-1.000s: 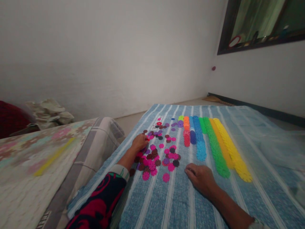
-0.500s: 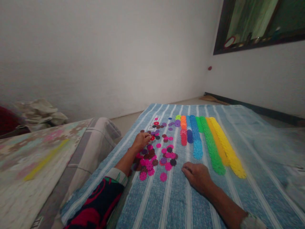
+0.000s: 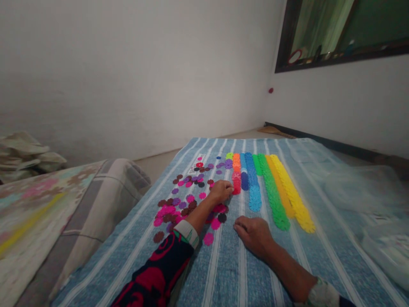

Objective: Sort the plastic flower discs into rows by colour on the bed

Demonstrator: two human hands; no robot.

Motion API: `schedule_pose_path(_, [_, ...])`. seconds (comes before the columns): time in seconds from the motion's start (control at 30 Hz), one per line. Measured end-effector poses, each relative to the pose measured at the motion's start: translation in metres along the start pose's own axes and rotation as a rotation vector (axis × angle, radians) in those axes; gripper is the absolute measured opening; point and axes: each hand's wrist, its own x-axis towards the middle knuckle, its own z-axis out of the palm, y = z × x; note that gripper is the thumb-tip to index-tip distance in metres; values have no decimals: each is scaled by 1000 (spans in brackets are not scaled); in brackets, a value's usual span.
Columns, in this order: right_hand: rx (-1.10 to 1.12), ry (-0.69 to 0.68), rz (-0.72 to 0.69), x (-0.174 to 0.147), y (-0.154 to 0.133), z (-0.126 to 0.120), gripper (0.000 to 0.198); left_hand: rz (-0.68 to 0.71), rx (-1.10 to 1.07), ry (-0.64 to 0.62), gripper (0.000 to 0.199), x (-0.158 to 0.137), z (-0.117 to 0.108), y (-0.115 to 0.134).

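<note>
My left hand point(image 3: 220, 191) reaches across the loose discs, its fingertips pinched on a red flower-shaped disc at the near end of the red row point(image 3: 237, 186). Whether the fingers are still gripping that disc or pressing it down is hard to see. My right hand point(image 3: 254, 234) rests on the striped cloth, fingers curled in; anything inside them is hidden. Loose pink discs point(image 3: 208, 238), brown discs point(image 3: 159, 237) and purple discs point(image 3: 175, 191) lie scattered around and under my left forearm.
Overlapping rows stand to the right: a blue row point(image 3: 252, 179), a green row point(image 3: 275, 200) and a yellow row point(image 3: 297, 200). Clear plastic bags point(image 3: 361, 187) lie at the right. A bed with a checked cover point(image 3: 111, 187) is at the left.
My left hand has moved right, from the scattered discs to the red row's near end, with a red disc. My right hand stays put on the cloth. The view has turned slightly right.
</note>
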Motion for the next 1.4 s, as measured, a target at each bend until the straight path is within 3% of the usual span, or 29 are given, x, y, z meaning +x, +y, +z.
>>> schedule_pose_path(0.93, [48,12,-2,-2,2,4,28,29,256,113,8,-7,2,12])
schedule_pose_path(1.1, [79,30,-23,-3,6,11,30,7,327,161,13,0,-20,-4])
schedule_pose_path(1.4, [152,64,-28,-4,9,21,31,-185,441,337,25,16,-89,-54])
